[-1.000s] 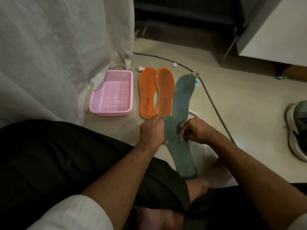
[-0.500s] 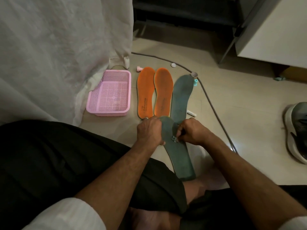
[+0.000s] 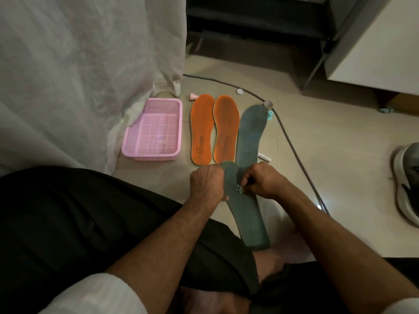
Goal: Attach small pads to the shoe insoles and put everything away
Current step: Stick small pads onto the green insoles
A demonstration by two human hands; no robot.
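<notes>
- The white curtain [image 3: 86, 71] hangs on your left and reaches the floor, with the pink basket [image 3: 153, 130] tucked against it. The basket sits close by, likely so you can put things away in it later.
- Two orange insoles [image 3: 214, 130] lie flat, side by side, just right of the basket. A gray insole [image 3: 250, 132] lies beside them, touching the right orange one. They look lined up so you can take them one at a time.
- A second gray insole [image 3: 247, 214] is the one you work on. It rests with its far end between your hands and its near end by your leg.
- Your left hand [image 3: 208, 184] has its fingers curled round the left edge of this insole. That grip likely keeps it from sliding while you press.
- Your right hand [image 3: 260, 182] is bunched up, and its fingertips pinch a small pad [image 3: 238, 189] against the insole's middle.
- The pad is pale blue and tiny, so how well it sticks is hard to tell.
- Next to the picture from one second ago, your hands, the pad and the insoles sit in the same spots. Only your head has shifted a little.
</notes>
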